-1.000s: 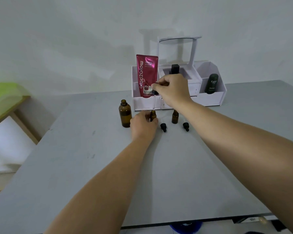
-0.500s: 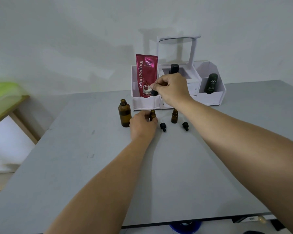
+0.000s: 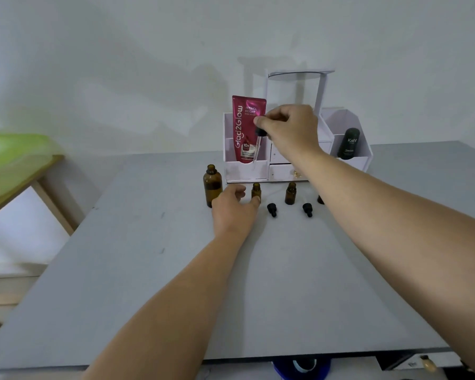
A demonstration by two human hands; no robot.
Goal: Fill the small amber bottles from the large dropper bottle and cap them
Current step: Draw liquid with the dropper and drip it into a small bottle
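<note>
Amber glass lines the grey counter (image 3: 285, 283) as the filling moves on a step. The right hand (image 3: 288, 127), which half a second ago held the dropper (image 3: 258, 141) low over the small amber bottle (image 3: 256, 191), has lifted. The glass pipette now hangs clear above that bottle's open mouth, in front of the pink tube (image 3: 248, 124) standing in the white organiser (image 3: 246, 172). Thumb and fingers pinch the dropper's black bulb.

The left hand (image 3: 235, 207) remains at the bottle's foot with one fingertip against its base, but the thumb stands off to the side. Whether it truly grips the glass cannot be told. The bottle stands upright on the counter, just right of the large dropper bottle (image 3: 212, 185), which is open. A second small bottle (image 3: 290, 193) waits open further right, with two black caps (image 3: 272, 209) lying on the counter in front of the row.

The lift suggests this dose is delivered. The likely next move is back to the large bottle for a refill, or on to a cap. No small bottle in view is capped, so most of the job appears to lie ahead. How full the first bottle is cannot be read through the dark glass.
</note>
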